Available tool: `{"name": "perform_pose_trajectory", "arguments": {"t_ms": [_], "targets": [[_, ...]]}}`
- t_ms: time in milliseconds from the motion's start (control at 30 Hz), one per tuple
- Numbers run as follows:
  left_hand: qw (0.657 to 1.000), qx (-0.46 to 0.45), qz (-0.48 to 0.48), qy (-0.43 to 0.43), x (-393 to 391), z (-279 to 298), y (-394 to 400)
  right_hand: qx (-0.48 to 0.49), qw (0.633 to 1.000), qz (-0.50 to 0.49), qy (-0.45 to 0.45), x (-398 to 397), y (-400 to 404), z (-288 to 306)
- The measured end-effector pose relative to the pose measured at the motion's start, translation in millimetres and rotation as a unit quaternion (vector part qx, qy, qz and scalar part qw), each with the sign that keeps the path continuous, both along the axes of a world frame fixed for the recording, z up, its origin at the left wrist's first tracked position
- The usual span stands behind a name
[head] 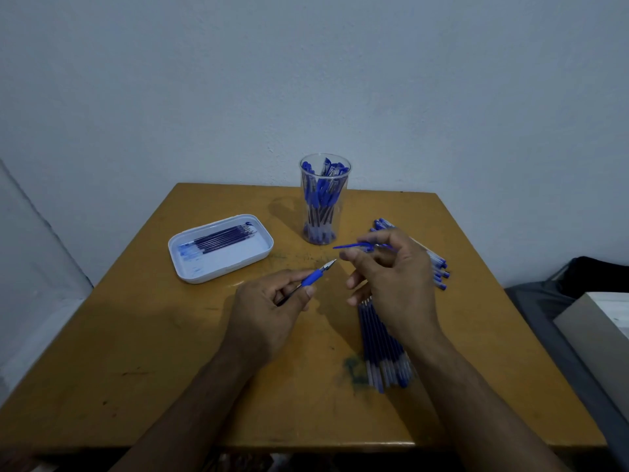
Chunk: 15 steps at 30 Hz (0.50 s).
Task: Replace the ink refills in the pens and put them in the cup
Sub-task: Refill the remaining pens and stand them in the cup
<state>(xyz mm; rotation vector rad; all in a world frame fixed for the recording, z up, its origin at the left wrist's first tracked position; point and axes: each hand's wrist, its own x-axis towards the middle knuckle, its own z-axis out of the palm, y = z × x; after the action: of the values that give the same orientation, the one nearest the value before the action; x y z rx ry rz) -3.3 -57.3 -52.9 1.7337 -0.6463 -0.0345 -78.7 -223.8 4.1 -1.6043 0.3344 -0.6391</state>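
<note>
Hands above tabletop (143, 369): left hand (269, 311) grips pen (308, 279), tip exposed; right hand (391, 277) pinches blue cap (354, 247). Cup (323, 199) stands beyond, well apart. Risk: misaligned capping jabs a finger or drops the cap among the refills (381, 349).

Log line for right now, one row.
left hand: holds pen | right hand: holds cap | cup: holds pens | state: capping pending
</note>
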Motion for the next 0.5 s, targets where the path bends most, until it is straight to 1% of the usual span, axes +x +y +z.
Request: {"name": "perform_pose_trajectory", "arguments": {"t_ms": [333, 433, 500], "targets": [[1.000, 0.007, -0.024, 0.000, 0, -1, 1, -0.021, 0.999, 0.043, 0.009, 1, 6, -10], [0.999, -0.002, -0.031, 0.021, 0, 1, 0, -0.039, 0.998, 0.039, 0.013, 1, 6, -12], [0.999, 0.003, -0.036, 0.011, 0, 1, 0, -0.033, 0.999, 0.037, 0.009, 1, 5, -13]]}}
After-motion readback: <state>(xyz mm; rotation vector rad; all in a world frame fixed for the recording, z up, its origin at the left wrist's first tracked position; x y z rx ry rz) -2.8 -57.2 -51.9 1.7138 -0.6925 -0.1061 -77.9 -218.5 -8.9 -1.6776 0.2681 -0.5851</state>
